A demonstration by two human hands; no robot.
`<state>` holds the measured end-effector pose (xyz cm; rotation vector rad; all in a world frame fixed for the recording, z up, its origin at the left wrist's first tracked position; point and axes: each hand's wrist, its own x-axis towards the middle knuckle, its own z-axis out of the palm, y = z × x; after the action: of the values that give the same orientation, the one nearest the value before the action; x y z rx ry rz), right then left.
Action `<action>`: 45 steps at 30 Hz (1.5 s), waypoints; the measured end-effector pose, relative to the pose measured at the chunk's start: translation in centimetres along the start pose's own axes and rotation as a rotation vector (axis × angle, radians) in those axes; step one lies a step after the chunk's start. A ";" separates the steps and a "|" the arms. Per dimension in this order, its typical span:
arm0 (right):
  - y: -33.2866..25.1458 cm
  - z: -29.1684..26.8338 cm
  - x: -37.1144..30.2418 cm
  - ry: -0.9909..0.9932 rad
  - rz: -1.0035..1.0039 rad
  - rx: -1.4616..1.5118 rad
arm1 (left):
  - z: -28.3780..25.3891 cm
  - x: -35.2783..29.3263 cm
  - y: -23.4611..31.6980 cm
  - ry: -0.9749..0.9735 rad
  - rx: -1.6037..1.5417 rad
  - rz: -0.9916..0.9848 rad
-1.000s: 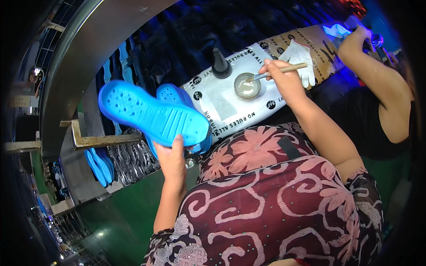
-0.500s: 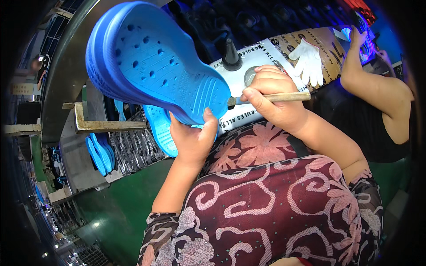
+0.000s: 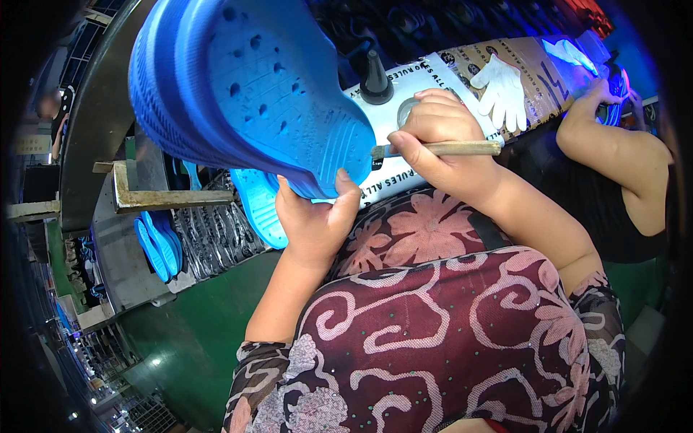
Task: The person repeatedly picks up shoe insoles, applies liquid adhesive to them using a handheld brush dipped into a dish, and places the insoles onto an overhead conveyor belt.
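A large blue foam clog sole (image 3: 267, 94), dotted with small holes and ribbed at its near end, is tilted up in front of me. My left hand (image 3: 315, 216) grips that near end, thumb on the top face and fingers beneath. Between the thumb and fingers of my right hand (image 3: 447, 137) is a flat brush with a wooden handle (image 3: 469, 148). Its bristles are at the right edge of the sole's near end; whether they touch it I cannot tell. Beside my right hand is a round clear dish (image 3: 407, 110), partly hidden. Another blue sole (image 3: 258, 209) lies below.
A black cone-shaped bottle (image 3: 376, 79) stands on the printed white sheet (image 3: 422, 76). A white glove (image 3: 500, 92) lies on brown cardboard (image 3: 538, 68). At left are a metal bracket (image 3: 170, 200) and more blue soles (image 3: 157, 245). A co-worker's arm (image 3: 610, 141) is at right.
The blue sole has risen and tipped closer, its far end passing out of the top of the view. The brush has shifted slightly up and left, off the sole's face toward its edge.
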<state>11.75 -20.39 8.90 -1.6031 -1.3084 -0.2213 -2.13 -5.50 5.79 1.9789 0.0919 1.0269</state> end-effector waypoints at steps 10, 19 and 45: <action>-0.2 -0.3 -0.3 -0.014 -0.038 -0.046 | 0.2 -0.2 -0.3 0.008 0.088 0.089; 0.3 -0.3 -0.8 0.016 0.019 -0.005 | 0.5 0.1 -0.3 0.013 0.118 0.144; -0.2 -2.6 -0.5 -0.037 0.152 -0.105 | -0.4 1.4 -0.2 -0.119 0.102 0.122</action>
<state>12.49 -22.68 9.91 -1.7945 -1.2126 -0.1693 -1.45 -4.53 6.60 2.1560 -0.0432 0.9961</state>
